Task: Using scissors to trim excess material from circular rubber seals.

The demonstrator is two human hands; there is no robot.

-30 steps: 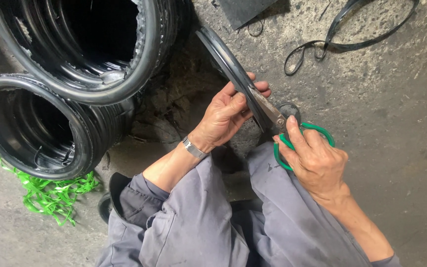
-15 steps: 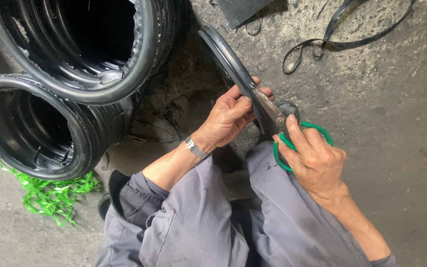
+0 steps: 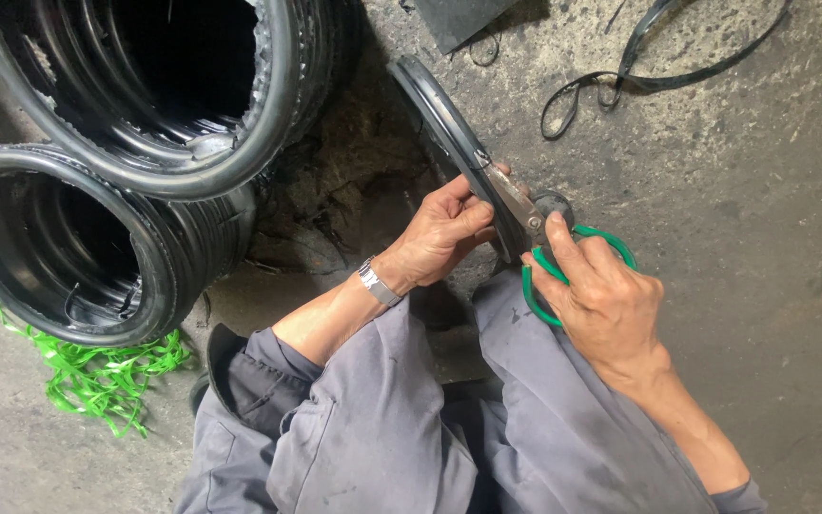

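The right hand (image 3: 611,305) is wrapped around the green handles of a pair of scissors (image 3: 549,238), with fingers through the loops. The metal blades point up and to the left, and they bite on the edge of a black rubber strip (image 3: 444,119). The left hand (image 3: 440,233) is curled around the same strip, just beside the blades, with the thumb pressed on top.

The strip is long and thin. It runs from the hands up and to the left, slanting away from the person, and its far end lies near the big tyres. It sits above the person's knees, in grey trousers (image 3: 382,428).

On the left, two stacks of black tyres (image 3: 145,181) lie on the concrete floor (image 3: 763,238), close to the left arm, so that side is tight. A bunch of green plastic string (image 3: 97,376) lies by the lower stack. On the right the floor is wide and bare. Far up on the right lies a thin black rubber loop (image 3: 620,81), well apart from the hands. A dark flat piece (image 3: 459,19) lies at the top edge.
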